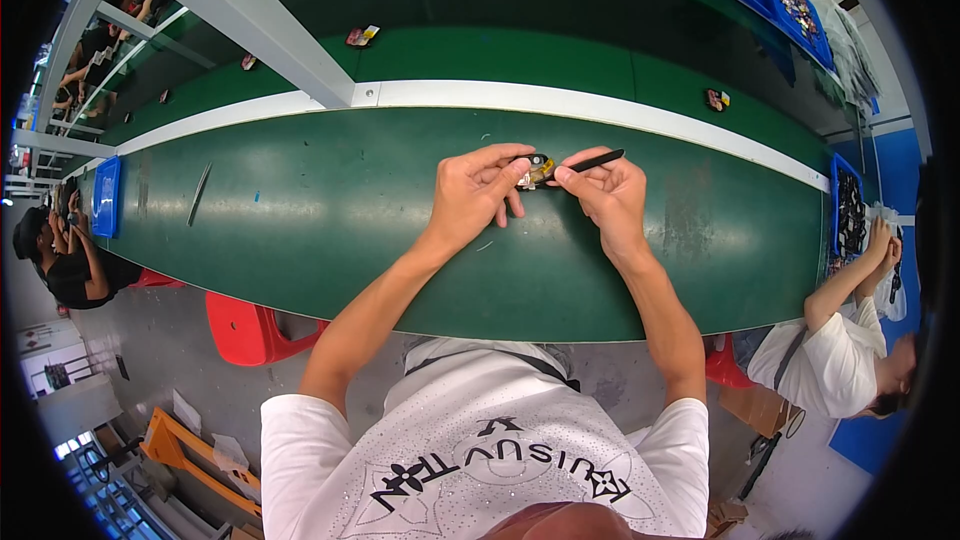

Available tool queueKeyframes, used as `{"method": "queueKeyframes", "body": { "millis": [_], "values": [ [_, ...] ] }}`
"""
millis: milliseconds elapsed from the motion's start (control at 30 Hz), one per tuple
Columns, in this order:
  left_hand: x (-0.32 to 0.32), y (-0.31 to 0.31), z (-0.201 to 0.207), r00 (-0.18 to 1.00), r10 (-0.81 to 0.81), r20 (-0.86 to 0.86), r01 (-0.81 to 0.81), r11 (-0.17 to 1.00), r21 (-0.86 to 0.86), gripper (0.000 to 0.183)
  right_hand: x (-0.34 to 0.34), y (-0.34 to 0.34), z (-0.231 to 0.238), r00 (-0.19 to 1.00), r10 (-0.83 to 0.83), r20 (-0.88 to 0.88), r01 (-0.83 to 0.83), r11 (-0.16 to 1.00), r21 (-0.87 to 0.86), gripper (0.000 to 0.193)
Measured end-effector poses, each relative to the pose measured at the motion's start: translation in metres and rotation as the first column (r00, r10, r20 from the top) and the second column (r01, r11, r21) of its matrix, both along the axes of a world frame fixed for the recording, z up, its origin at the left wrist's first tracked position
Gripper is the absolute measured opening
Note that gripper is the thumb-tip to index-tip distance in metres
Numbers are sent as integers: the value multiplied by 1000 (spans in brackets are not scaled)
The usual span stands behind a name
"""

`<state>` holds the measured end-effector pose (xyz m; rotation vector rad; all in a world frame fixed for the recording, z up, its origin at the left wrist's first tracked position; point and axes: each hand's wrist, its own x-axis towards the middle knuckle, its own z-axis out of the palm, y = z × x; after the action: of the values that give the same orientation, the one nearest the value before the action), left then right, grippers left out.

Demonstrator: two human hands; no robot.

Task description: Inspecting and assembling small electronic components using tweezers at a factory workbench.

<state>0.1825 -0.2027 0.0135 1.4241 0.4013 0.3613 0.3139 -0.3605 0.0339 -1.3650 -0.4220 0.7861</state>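
Note:
My left hand (478, 190) pinches a small black and gold part (538, 169) over the green workbench (320, 220). Its thumb and forefinger close on the part's left end. My right hand (605, 192) grips a thin black tool (596, 160) like a pen, its tip touching the part's right side. Both hands meet near the middle of the bench, close to the white strip (600, 110) along its far edge. Most of the part is hidden by my fingers.
A person in black (60, 260) sits at the bench's left end near a blue tray (106, 196). A person in white (850, 340) works at the right by a blue bin (848, 210). Small parts (716, 99) lie on the far belt. A red stool (245, 330) stands below.

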Motion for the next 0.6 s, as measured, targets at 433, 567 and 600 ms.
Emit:
{"method": "queueKeyframes", "body": {
  "millis": [433, 567, 600],
  "values": [
    [1, 5, -1, 999, -22, 49, 31, 981, -190, 30, -7, -1, -2, 996, -55, 72, 51, 998, 47, 15],
    [2, 6, -1, 997, -46, 58, 58, 973, -225, 32, -7, -1, -13, 978, -97, 184, 73, 988, 134, 14],
    [2, 6, -1, 997, -48, 56, 59, 973, -225, 32, -6, -1, -17, 959, -111, 260, 73, 986, 149, 13]
  ]
}}
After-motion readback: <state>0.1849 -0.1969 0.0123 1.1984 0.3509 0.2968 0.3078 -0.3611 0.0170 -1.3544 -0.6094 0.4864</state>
